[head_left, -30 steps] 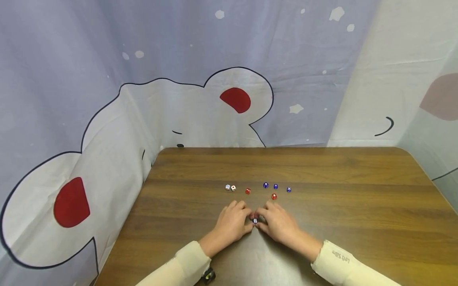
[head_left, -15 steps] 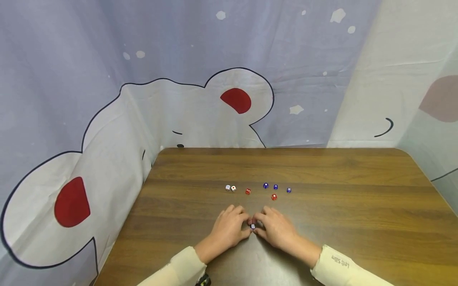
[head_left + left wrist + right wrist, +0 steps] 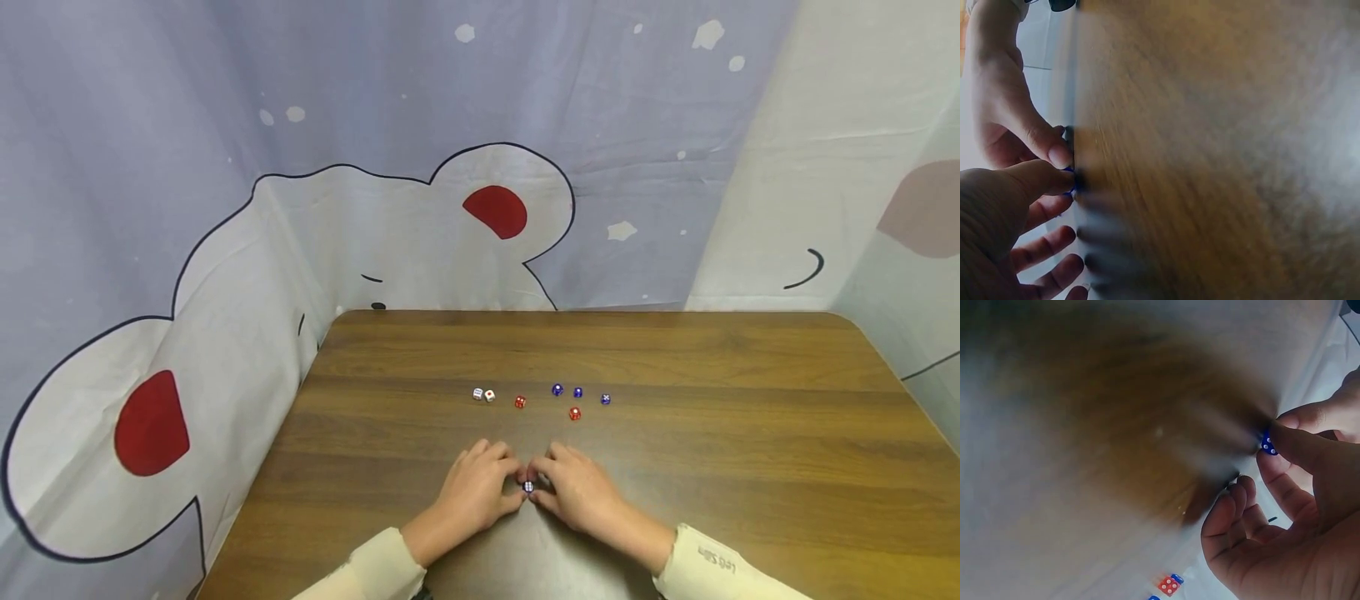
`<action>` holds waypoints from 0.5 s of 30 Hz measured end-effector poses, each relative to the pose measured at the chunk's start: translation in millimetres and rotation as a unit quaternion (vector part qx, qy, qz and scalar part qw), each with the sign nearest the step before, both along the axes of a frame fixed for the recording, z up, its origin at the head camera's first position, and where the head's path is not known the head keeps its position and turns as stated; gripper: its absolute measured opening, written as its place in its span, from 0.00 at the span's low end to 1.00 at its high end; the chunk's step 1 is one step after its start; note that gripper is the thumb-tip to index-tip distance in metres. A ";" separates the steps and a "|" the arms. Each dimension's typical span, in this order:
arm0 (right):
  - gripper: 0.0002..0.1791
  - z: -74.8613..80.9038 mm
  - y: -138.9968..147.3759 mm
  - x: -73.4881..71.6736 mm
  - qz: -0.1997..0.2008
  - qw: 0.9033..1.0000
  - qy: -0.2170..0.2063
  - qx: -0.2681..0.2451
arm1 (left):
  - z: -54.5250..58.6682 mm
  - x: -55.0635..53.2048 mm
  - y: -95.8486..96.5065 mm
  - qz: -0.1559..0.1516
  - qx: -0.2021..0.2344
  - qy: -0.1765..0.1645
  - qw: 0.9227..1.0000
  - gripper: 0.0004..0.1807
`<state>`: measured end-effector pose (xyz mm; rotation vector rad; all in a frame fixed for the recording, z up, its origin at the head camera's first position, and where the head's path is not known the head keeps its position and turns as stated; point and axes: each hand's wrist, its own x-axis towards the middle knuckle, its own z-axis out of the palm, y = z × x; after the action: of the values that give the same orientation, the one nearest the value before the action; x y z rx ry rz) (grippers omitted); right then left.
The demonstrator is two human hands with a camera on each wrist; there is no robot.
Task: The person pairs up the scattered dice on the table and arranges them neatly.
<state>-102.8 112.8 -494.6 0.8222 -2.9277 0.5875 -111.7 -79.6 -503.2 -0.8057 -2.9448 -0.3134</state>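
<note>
Close together over the near middle of the table, my two hands meet at one blue die (image 3: 528, 487) with white pips facing up. My left hand (image 3: 477, 492) pinches it from the left with thumb and index finger. From the right, my right hand (image 3: 577, 490) pinches it the same way. The right wrist view shows the blue die (image 3: 1269, 444) between thumb and index fingertips, its other fingers loosely curled. In the left wrist view only a sliver of blue shows past the fingertips, low at the table surface.
Beyond the hands, two white dice (image 3: 477, 394) sit side by side at left. A red die (image 3: 520, 402) lies near them, another red die (image 3: 574, 413) farther right. Three blue dice (image 3: 577, 392) stand in a loose row behind. A patterned curtain (image 3: 420, 233) hangs past the wooden table (image 3: 750, 417).
Both hands have slid toward the person and slightly left, bringing the blue die between them along. The other dice have stayed in place.
</note>
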 end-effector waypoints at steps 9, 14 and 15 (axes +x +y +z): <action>0.12 -1.6 0.2 6.4 0.003 1.000 -0.022 -0.007 | 0.4 8.4 -1.5 -0.009 0.006 -0.004 1.000 0.11; 0.12 0.3 0.7 10.9 0.006 1.000 -0.027 -0.012 | -0.1 12.6 -2.5 -0.015 0.005 0.005 1.000 0.12; 0.12 0.9 0.8 11.9 0.006 1.000 -0.028 -0.014 | -0.1 13.4 -2.8 -0.016 0.006 0.005 1.000 0.11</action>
<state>-90.9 113.6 -493.7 0.8354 -2.9590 0.6602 -98.3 -82.5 -503.3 -0.8517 -2.9202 -0.3270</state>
